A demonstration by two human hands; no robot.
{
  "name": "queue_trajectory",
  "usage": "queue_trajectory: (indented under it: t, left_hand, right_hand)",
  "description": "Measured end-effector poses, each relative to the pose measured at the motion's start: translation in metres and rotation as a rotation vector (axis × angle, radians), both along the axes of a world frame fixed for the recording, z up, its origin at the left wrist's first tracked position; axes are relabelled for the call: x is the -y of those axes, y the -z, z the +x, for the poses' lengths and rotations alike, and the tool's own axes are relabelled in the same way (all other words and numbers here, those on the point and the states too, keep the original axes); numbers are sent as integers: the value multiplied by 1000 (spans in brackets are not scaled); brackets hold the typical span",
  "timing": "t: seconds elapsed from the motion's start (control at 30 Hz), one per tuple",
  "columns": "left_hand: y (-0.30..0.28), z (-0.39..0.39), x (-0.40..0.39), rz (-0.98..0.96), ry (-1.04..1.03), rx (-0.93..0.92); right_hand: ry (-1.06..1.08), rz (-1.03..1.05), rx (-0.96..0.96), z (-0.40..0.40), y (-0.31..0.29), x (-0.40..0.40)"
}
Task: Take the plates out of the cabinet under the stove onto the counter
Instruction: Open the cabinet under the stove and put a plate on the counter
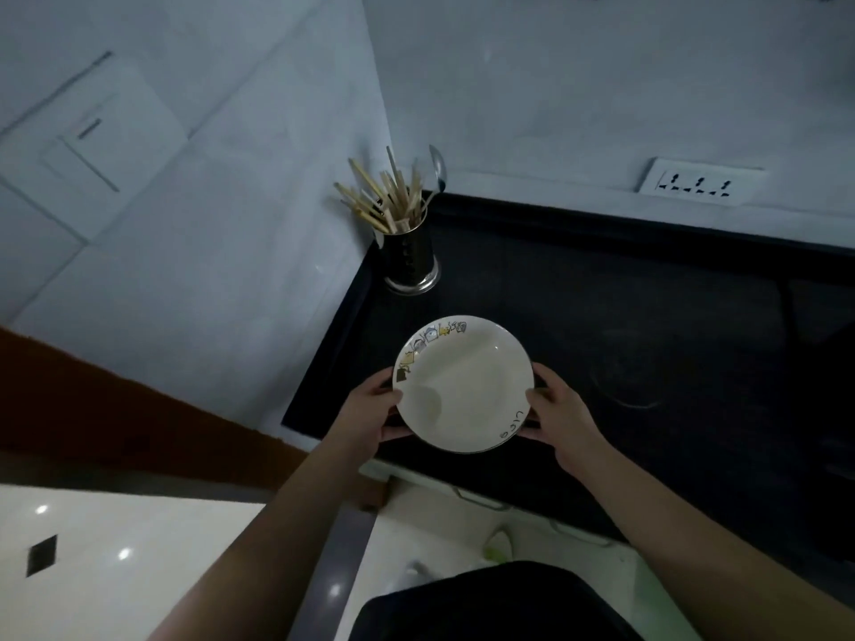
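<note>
Dim, soft focus, wide-angle bending at edges; floor (92,538) glints.

Both forearms are bare from the bottom edge of the frame up to the wrists, with no sleeve, watch, bracelet or ring visible on either. The left hand (370,411) and the right hand (562,416) are uncovered too (no gloves), with short nails where the dim light lets them show. Nearer the camera than the black counter (647,316), a dark, plain garment (499,603) covers the person's torso, its fabric unmarked.
</note>
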State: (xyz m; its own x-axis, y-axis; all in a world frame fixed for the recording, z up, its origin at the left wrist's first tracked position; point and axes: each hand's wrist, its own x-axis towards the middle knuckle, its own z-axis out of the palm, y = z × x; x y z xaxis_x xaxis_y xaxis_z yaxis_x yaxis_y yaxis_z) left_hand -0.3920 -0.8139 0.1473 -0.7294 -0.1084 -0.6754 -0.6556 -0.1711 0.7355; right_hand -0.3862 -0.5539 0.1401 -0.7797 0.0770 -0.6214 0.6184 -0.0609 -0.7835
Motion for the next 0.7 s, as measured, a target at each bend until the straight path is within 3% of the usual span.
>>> queue_trajectory:
  t: [0.7]
  left_hand:
    - [43, -74, 36, -79, 64, 72]
  right_hand:
    - [-5, 123, 131, -63, 27, 39]
